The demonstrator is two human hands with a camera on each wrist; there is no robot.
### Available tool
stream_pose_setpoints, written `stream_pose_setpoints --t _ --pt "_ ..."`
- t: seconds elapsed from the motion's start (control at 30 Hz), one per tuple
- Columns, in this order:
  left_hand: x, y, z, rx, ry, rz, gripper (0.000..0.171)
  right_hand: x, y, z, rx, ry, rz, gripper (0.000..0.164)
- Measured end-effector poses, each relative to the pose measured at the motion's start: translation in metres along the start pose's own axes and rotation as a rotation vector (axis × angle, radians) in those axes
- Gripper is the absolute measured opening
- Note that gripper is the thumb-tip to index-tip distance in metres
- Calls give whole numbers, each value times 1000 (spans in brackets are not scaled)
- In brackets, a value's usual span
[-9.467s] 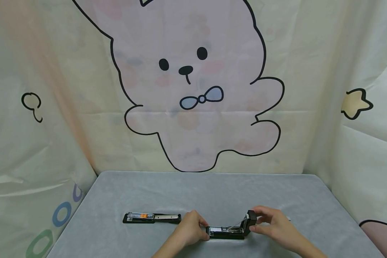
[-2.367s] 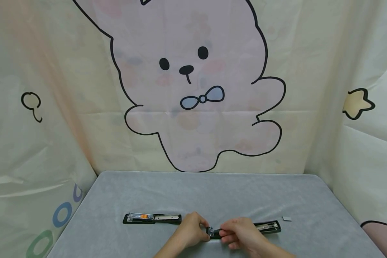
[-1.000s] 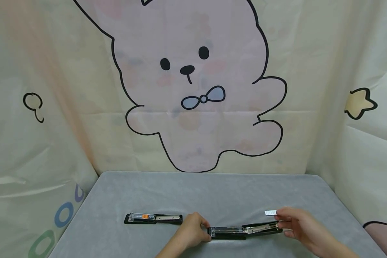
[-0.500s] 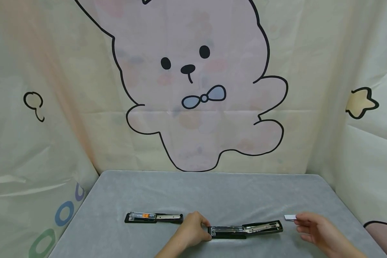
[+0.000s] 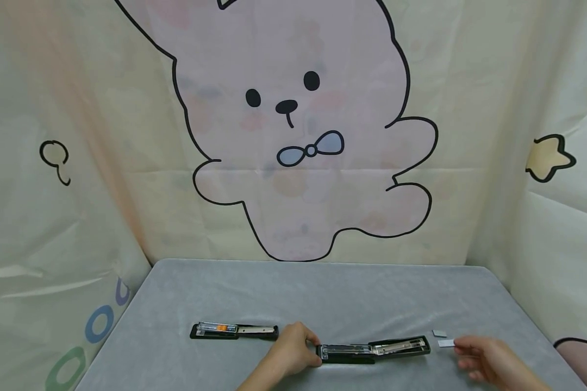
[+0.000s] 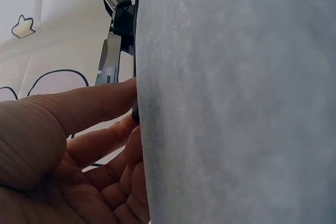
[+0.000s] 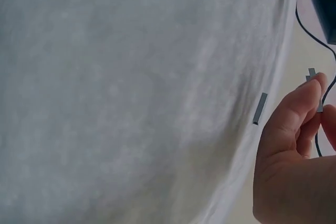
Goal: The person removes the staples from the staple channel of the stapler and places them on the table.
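Observation:
A black stapler (image 5: 347, 355) lies folded open flat on the table, its top arm (image 5: 402, 346) laid back to the right. My left hand (image 5: 291, 350) pinches the stapler's left end between thumb and fingers; the left wrist view shows the thumb (image 6: 100, 103) at that end, with the metal part (image 6: 109, 59) beyond. To the right of the stapler, my right hand (image 5: 494, 361) pinches a strip of staples (image 5: 446, 343) between thumb and forefinger, low over the cloth. Just behind it another small staple strip (image 5: 439, 333) lies on the table, seen too in the right wrist view.
A second black stapler (image 5: 215, 329) lies folded open to the left of my left hand, with an orange piece inside. Grey cloth covers the table (image 5: 274, 288). A printed curtain (image 5: 352, 201) hangs behind the table's far edge.
My right hand leaves the stapler's arm, which now lies back, and works over its channel. It then carries a staple strip rightward and down beside the loose one. My left hand stays put.

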State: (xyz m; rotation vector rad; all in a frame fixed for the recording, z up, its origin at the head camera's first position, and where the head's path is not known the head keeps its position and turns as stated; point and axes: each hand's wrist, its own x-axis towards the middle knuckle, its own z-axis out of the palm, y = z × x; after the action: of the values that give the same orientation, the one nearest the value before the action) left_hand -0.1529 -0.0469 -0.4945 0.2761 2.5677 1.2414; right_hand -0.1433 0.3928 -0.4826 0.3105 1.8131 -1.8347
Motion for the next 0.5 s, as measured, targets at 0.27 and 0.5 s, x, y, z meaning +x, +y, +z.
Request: stream_pose_setpoints --t 0.27,0.5 --pt "1 -1 1 6 -2 -3 21 6 7 -2 -59 24 49 27" --pt "-1 0 0 5 -1 -2 21 7 8 1 -117 76 76 22"
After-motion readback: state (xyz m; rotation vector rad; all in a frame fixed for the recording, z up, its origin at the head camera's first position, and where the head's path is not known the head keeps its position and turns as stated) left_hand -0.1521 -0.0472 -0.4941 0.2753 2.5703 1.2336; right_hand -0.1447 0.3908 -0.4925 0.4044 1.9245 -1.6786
